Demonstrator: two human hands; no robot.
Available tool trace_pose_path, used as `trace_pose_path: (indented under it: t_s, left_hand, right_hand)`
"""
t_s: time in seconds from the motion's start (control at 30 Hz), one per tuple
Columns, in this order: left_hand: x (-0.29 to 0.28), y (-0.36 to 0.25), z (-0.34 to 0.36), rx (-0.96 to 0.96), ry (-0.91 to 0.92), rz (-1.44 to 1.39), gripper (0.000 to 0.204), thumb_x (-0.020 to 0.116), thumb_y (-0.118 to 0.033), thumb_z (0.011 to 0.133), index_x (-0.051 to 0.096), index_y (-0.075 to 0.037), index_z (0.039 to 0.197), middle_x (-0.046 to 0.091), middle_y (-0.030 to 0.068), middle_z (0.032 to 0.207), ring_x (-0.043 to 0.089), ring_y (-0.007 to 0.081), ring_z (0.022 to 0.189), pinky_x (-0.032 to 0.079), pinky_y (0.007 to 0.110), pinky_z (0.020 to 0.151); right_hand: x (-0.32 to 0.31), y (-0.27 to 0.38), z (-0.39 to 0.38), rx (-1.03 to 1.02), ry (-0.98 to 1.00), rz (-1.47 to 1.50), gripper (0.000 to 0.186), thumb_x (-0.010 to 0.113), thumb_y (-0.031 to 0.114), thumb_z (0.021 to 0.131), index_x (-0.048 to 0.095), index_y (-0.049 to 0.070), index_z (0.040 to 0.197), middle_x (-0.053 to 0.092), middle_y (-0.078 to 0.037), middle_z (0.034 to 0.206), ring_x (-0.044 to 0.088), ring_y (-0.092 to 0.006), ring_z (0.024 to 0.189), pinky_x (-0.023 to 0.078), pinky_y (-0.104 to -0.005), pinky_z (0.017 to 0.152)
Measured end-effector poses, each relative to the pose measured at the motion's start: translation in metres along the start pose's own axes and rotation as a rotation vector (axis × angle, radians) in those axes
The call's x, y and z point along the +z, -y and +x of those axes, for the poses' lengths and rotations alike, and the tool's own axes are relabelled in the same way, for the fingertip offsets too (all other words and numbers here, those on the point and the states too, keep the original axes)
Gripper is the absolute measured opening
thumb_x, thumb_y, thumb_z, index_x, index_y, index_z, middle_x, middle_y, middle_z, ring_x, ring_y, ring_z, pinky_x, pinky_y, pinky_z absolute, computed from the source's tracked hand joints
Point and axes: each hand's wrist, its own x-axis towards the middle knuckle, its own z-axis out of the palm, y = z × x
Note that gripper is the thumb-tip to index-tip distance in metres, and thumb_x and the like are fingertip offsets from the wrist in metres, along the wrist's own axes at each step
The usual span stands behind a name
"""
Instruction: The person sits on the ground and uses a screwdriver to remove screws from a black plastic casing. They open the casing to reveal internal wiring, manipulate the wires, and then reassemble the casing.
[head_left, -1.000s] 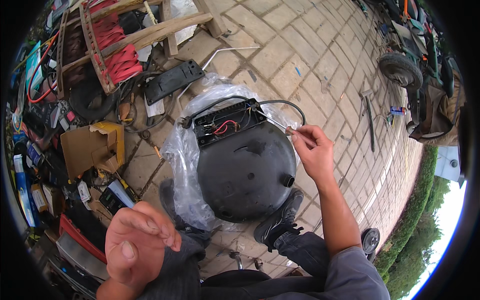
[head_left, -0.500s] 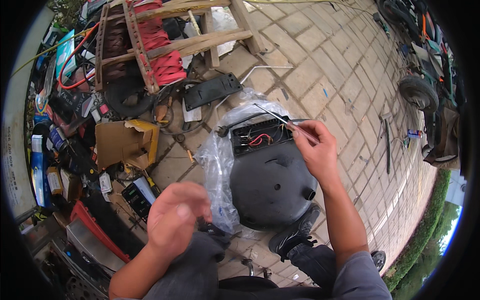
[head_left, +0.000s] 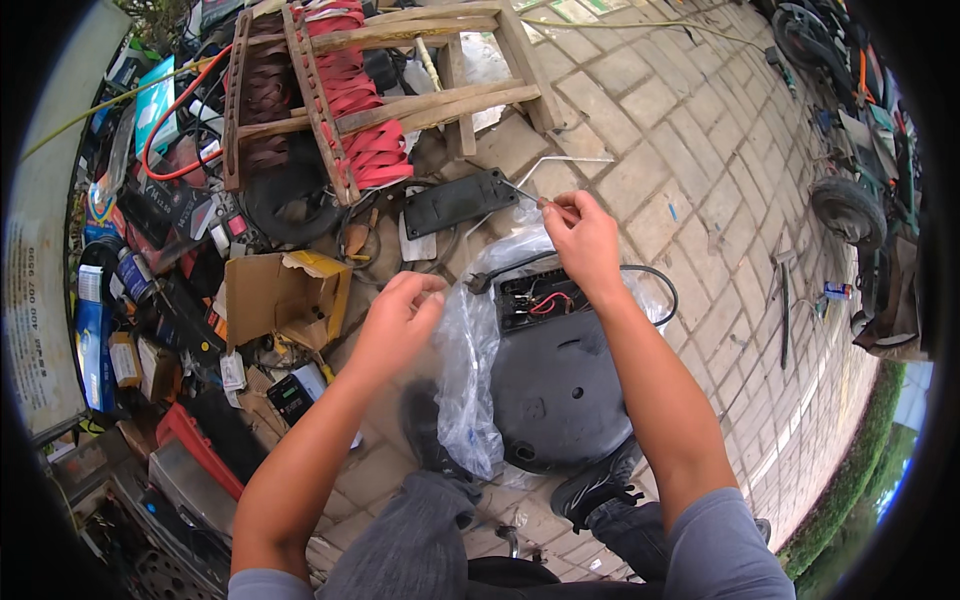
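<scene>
A screwdriver (head_left: pixel 541 202) is gripped in my right hand (head_left: pixel 582 240), its shaft aimed left so that the tip meets or overlaps the right end of a flat black cover (head_left: pixel 455 207). Below that hand lies a rounded black plastic housing (head_left: pixel 560 370). Its open compartment (head_left: pixel 515 308) shows red wires, partly hidden by my right forearm. My left hand (head_left: pixel 395 322) hovers left of the housing, above the paving, with loosely bent fingers and nothing visible in them. A crumpled clear plastic bag (head_left: pixel 470 390) lies under and beside the housing. A black cable (head_left: pixel 672 290) loops out at the right.
A wooden frame with red straps (head_left: pixel 420 110) stands at the far left. An open cardboard box (head_left: pixel 285 300) and piled parts and packages lie left. Beyond my right arm are a hammer-like tool (head_left: pixel 784 310) and a small wheel (head_left: pixel 848 210). My shoe (head_left: pixel 598 485) is close to the housing.
My right hand has carried the screwdriver from over the compartment forward to the black cover. My left hand has moved forward from near my knee. The whole view has shifted slightly.
</scene>
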Motion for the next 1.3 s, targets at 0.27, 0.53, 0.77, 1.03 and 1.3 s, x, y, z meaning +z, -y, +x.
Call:
trace_pose_path:
  t_s: [0.27, 0.53, 0.77, 1.03, 1.3]
  left_hand:
    - [0.006, -0.003, 0.008, -0.027, 0.074, 0.013, 0.021, 0.060, -0.013, 0.091, 0.064, 0.002, 0.106, 0.057, 0.0068, 0.097, 0.054, 0.0121, 0.080, 0.045, 0.026, 0.073]
    - [-0.005, 0.006, 0.000, -0.042, 0.081, -0.019, 0.021, 0.059, -0.010, 0.091, 0.064, 0.001, 0.107, 0.057, 0.0073, 0.101, 0.055, 0.0130, 0.083, 0.047, 0.027, 0.073]
    - [-0.007, 0.005, -0.003, -0.075, 0.072, -0.074, 0.019, 0.059, -0.010, 0.091, 0.063, 0.002, 0.105, 0.057, 0.0080, 0.102, 0.056, 0.0131, 0.084, 0.047, 0.026, 0.073]
    - [-0.007, 0.011, -0.004, -0.021, 0.059, -0.019, 0.019, 0.059, -0.009, 0.091, 0.063, 0.002, 0.105, 0.058, 0.0079, 0.100, 0.056, 0.0134, 0.084, 0.047, 0.028, 0.073]
    - [0.001, 0.022, 0.063, 0.142, -0.013, 0.219, 0.036, 0.059, -0.011, 0.087, 0.056, -0.001, 0.121, 0.062, 0.0125, 0.112, 0.059, 0.0236, 0.092, 0.049, 0.034, 0.082]
  right_hand:
    - [0.003, -0.016, 0.009, -0.093, -0.057, -0.086, 0.023, 0.067, 0.019, 0.085, 0.064, -0.002, 0.096, 0.070, -0.020, 0.083, 0.069, -0.0324, 0.076, 0.053, -0.0377, 0.069]
    - [0.007, -0.009, 0.003, -0.019, -0.015, -0.040, 0.023, 0.067, 0.017, 0.086, 0.063, -0.003, 0.097, 0.070, -0.020, 0.085, 0.069, -0.0303, 0.076, 0.053, -0.0365, 0.070]
    - [0.011, -0.008, -0.005, -0.015, 0.001, -0.035, 0.022, 0.067, 0.016, 0.086, 0.063, -0.003, 0.097, 0.070, -0.018, 0.086, 0.069, -0.0284, 0.077, 0.053, -0.0349, 0.070]
    - [0.020, -0.008, -0.009, 0.041, 0.039, 0.192, 0.022, 0.068, 0.015, 0.086, 0.064, -0.003, 0.100, 0.071, -0.017, 0.088, 0.071, -0.0249, 0.083, 0.053, -0.0312, 0.074]
    - [0.028, -0.017, -0.016, -0.050, 0.119, 0.084, 0.022, 0.068, 0.011, 0.085, 0.063, 0.000, 0.103, 0.070, -0.016, 0.095, 0.070, -0.0260, 0.088, 0.053, -0.0331, 0.078]
